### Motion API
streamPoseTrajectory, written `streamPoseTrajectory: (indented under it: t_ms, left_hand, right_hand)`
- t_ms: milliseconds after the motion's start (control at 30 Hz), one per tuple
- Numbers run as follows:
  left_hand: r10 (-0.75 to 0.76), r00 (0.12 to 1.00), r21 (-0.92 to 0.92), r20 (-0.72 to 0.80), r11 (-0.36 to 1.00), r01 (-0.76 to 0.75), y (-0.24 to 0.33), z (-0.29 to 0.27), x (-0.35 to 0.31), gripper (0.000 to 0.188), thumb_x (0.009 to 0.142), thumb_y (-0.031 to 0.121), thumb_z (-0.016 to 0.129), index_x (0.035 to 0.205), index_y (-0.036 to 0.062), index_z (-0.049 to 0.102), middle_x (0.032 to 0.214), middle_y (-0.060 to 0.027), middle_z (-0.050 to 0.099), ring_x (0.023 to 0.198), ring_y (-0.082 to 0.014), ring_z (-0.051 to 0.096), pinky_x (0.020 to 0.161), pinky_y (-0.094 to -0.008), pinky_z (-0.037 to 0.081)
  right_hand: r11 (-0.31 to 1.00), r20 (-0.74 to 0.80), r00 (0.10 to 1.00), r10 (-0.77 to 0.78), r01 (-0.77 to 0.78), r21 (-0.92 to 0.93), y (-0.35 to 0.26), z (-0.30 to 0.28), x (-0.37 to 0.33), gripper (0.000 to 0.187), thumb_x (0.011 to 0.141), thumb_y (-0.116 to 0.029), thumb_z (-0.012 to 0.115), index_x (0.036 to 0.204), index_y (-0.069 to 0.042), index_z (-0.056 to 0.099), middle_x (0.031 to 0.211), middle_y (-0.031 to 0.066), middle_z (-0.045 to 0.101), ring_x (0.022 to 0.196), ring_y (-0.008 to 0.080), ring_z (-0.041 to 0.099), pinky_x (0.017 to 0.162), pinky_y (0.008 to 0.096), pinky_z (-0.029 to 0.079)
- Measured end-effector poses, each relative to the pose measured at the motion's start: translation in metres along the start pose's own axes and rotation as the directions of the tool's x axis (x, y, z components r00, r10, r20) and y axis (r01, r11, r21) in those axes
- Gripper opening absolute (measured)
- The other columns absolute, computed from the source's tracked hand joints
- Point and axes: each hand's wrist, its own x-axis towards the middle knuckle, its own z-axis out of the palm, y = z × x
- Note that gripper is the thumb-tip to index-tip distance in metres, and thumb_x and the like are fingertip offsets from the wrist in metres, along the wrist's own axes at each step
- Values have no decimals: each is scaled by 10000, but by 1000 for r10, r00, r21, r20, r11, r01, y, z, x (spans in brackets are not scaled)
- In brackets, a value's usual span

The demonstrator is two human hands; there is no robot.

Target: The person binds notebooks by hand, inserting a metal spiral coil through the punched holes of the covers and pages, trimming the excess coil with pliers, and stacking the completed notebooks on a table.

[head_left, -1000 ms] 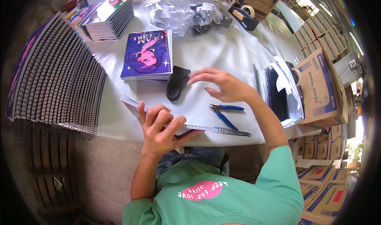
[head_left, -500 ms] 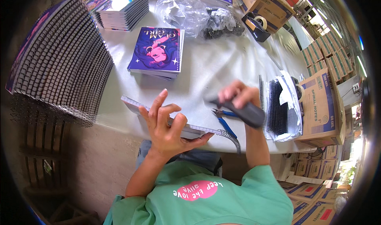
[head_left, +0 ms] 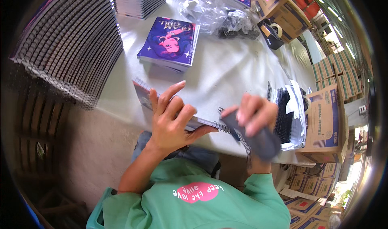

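Holding a notebook (head_left: pixel 143 94) on its edge close to the front edge of the tabletop (head_left: pixel 230 71), the left hand (head_left: pixel 171 122) has its fingers spread and bent, the index finger reaching furthest away, while the thumb lies along the near side of the notebook; from the right end of this notebook a dark coil (head_left: pixel 245 146) comes out and hangs past the front edge. The right hand (head_left: pixel 256 116) has its fingers closed around a flat dark tool (head_left: pixel 263 145), but both are blurred, so I cannot tell exactly how each finger presses. Just beside this tool, and partly hidden by it, is a pair of blue pliers (head_left: pixel 235 137). Near the right edge lies a bundle of black coils (head_left: pixel 283 111) in white wrapping, with a cardboard box (head_left: pixel 323 124) next to it. A tall stack of spiral notebooks (head_left: pixel 76 39) stands along the left edge, and a smaller purple stack (head_left: pixel 171 43) lies between it and the middle
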Motion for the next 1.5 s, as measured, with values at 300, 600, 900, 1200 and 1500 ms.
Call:
streamPoseTrajectory:
  t_ms: [300, 600, 900, 1200, 1500]
  left_hand:
    - [-40, 997, -195, -60, 980, 27, -2, 3, 1, 714, 609, 497, 774, 1139, 93, 516, 900, -63, 599, 1155, -256, 498, 1097, -500, 93]
    - [-109, 990, 62, -93, 992, 115, -11, -12, 12, 707, 530, 570, 771, 1004, 91, 556, 852, -54, 517, 1094, -261, 489, 1060, -497, 143]
    - [-44, 989, -76, -142, 997, 34, -47, -25, 23, 682, 334, 523, 852, 659, 45, 489, 908, -107, 399, 955, -300, 423, 764, -423, 404]
    - [-194, 972, -270, -135, 951, 152, -56, -21, 10, 727, 311, 488, 886, 741, 51, 494, 994, -121, 338, 961, -279, 405, 723, -365, 423]
    - [-370, 916, -570, -152, 790, 225, -79, -3, 7, 890, 303, 407, 922, 897, 74, 350, 957, -102, 340, 945, -254, 408, 786, -329, 403]
  right_hand:
    - [985, 39, 993, 108, -102, -138, -7, 8, 18, 123, 715, 7, 636, 754, -65, 728, 755, 75, 625, 734, 174, 606, 707, 320, 545]
    - [950, -164, 954, 252, -276, -149, 25, 8, 24, 235, 642, 100, 621, 811, -33, 717, 793, 81, 614, 771, 167, 608, 699, 283, 498]
    - [987, 27, 988, 152, -150, -64, 19, 30, 48, 271, 666, 98, 594, 841, -56, 733, 771, 53, 609, 725, 140, 580, 702, 245, 490]
    - [861, 49, 961, 271, -219, -460, 35, 32, 65, 253, 632, 45, 677, 851, -68, 733, 791, 59, 638, 775, 142, 614, 709, 299, 506]
    - [884, -16, 973, 228, -214, -416, 54, 36, 81, 302, 638, 71, 635, 891, -62, 732, 844, 84, 657, 765, 173, 620, 716, 269, 498]
